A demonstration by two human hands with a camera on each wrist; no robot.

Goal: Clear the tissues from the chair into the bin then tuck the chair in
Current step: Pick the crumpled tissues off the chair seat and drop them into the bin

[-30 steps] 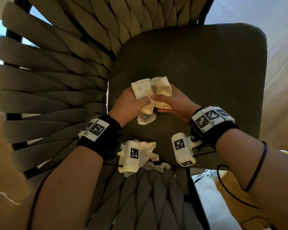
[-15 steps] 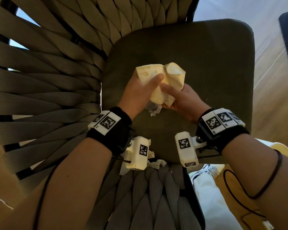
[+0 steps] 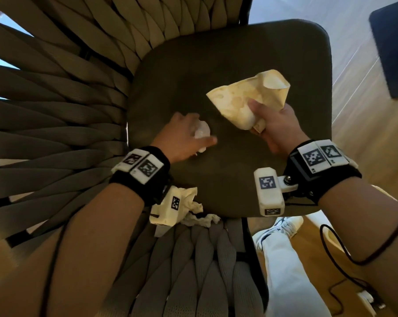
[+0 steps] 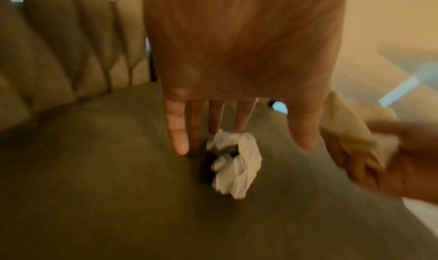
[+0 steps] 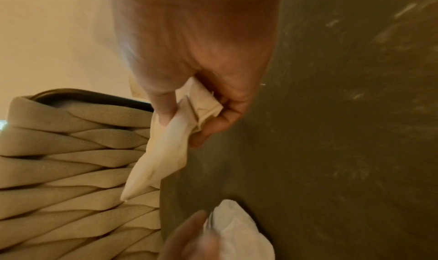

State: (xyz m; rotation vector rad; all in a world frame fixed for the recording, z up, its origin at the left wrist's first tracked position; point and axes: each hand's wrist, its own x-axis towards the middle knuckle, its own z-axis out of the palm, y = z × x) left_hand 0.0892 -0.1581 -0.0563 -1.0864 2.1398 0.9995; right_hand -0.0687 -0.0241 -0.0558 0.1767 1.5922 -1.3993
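Over the chair seat (image 3: 227, 65), the right hand (image 3: 276, 126) pinches a cream tissue (image 3: 246, 97) in its grip. Left hand (image 3: 182, 138), fingers spread, reaches onto a white wad (image 4: 234, 163) lying on the seat. More tissues (image 3: 193, 209) lie at the seat's near edge.

Left grip (image 3: 184, 136) spread, right grip (image 3: 273, 124) clenched.
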